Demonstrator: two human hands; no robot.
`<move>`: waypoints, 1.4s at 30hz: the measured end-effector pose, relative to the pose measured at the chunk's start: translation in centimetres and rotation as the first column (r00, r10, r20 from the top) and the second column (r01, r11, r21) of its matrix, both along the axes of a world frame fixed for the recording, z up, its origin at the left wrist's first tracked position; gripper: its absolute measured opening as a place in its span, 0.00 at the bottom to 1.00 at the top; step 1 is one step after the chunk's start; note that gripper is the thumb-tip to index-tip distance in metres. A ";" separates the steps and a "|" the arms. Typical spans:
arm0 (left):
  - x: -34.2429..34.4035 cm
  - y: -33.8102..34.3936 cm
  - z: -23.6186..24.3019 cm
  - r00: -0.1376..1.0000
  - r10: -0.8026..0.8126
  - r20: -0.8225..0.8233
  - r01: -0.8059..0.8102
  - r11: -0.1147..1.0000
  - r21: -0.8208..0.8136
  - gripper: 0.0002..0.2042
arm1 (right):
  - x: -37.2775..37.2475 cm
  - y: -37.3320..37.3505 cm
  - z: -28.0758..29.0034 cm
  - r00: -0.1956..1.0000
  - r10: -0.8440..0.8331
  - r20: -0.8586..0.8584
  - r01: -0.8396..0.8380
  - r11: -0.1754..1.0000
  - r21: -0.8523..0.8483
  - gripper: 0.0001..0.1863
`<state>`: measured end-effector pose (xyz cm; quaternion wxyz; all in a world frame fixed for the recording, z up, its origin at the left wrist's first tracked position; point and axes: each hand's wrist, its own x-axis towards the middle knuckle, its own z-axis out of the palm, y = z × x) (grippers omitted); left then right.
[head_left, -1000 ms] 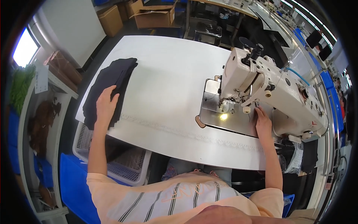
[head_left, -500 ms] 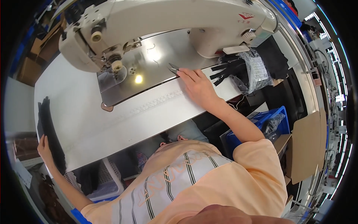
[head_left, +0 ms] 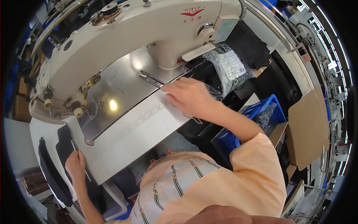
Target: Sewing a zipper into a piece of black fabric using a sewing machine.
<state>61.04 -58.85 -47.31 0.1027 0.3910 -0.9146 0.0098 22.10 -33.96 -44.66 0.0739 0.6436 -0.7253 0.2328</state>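
Observation:
At the left end of the table my left hand is closed on the edge of a long black fabric piece, which hangs over the table edge. Another black fabric strip lies just left of it. My right hand, slightly blurred, is over the front edge of the metal machine bed, thumb and fingers apart. Beside its fingertips, small metal thread snips lie on the bed with their points to the far left. The fingertips are at the handle end; whether they touch it is unclear.
A cream sewing machine spans the far side, its needle area at the left. A clear plastic bag with black items lies right of my right hand. A blue crate, an open cardboard box and a pale basket stand around the table.
The view has shifted. My left hand has moved right along the table and now grips a black piece separate from the strip. My right hand has drawn back, showing more of the snips.

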 end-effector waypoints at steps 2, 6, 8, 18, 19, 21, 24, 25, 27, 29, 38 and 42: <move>-1.2 -0.2 -0.2 0.996 0.088 -0.015 -0.087 0.996 0.026 0.16 | -4.2 3.2 3.0 0.982 -0.179 -0.058 0.177 0.983 -0.040 0.09; -3.5 -1.8 -0.7 0.969 0.155 -0.193 -0.158 0.987 0.000 0.20 | -19.1 9.2 4.9 0.797 -0.568 -0.203 0.587 0.809 0.041 0.09; -5.3 -2.6 -0.2 0.969 0.222 -0.104 -0.214 0.973 0.087 0.18 | -22.0 9.7 2.6 0.791 -0.546 -0.276 0.571 0.821 0.009 0.07; -1.1 -2.1 -2.7 0.971 0.164 -0.174 -0.147 0.983 0.105 0.21 | -28.3 12.8 2.4 0.674 -0.666 0.319 0.598 0.746 0.294 0.11; -0.8 -2.7 -2.9 0.971 0.167 -0.172 -0.155 0.985 0.081 0.20 | -28.5 13.4 2.5 0.560 -0.578 0.594 0.572 0.788 0.228 0.11; -0.8 -3.3 -3.0 0.972 0.155 -0.174 -0.148 0.987 0.056 0.20 | -28.3 15.2 3.0 0.256 -0.233 0.938 0.561 0.826 0.052 0.13; -1.2 -3.7 -2.9 0.954 0.129 -0.270 -0.116 0.991 0.066 0.20 | -26.6 16.7 3.4 0.262 0.157 0.952 0.528 0.803 -0.277 0.13; -1.0 -3.0 -2.5 0.948 0.106 -0.301 -0.098 0.994 0.043 0.20 | -24.0 15.2 4.5 0.316 0.226 0.921 0.494 0.790 -0.363 0.11; -0.8 -1.6 -2.1 0.920 0.059 -0.387 -0.058 0.998 0.014 0.20 | -16.9 11.1 6.2 0.532 0.128 0.837 0.435 0.807 -0.399 0.09; -0.9 -0.1 -1.9 0.870 0.039 -0.492 -0.018 0.999 0.048 0.19 | -6.5 5.6 7.5 0.897 -0.142 0.418 0.229 0.960 -0.164 0.05; -4.9 6.5 0.7 0.750 -0.130 -0.649 0.307 0.937 0.167 0.20 | 8.0 -6.5 -2.3 0.870 0.482 0.109 -0.487 0.873 0.031 0.07; -4.1 6.9 -0.5 0.783 -0.223 -0.581 0.399 0.897 0.193 0.18 | 7.5 -7.2 -2.1 0.808 0.352 0.473 -0.457 0.881 0.125 0.08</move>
